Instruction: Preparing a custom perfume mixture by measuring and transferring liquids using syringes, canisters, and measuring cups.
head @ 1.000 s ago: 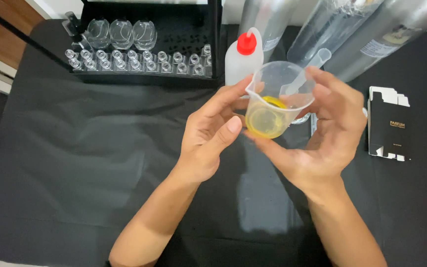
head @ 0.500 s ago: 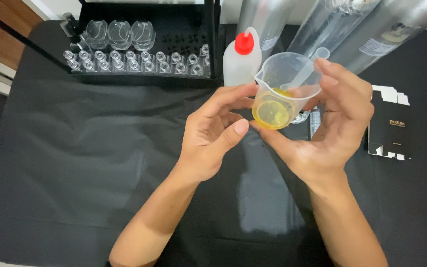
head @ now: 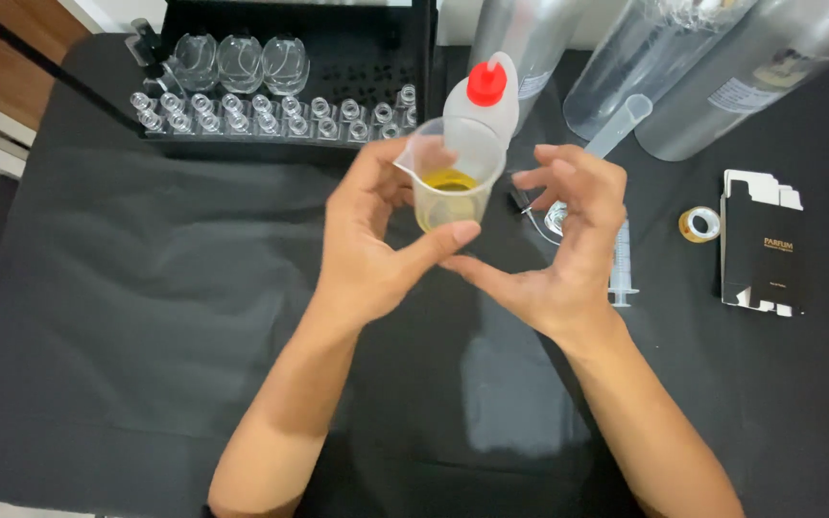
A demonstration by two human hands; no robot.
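1. The small clear plastic cup [head: 450, 182] seems light and thin-walled. It can bend under a hard squeeze, and its yellow liquid can spill, so the side wall under the rim is the best place to hold.
2. The left hand [head: 371, 245] has its grip closed around the cup, above the black worktop [head: 146, 288].
3. The right hand [head: 558, 249] is open, fingers curled just beside the cup, holding nothing.
4. The cup is translucent, with a pouring spout, and about one third full.
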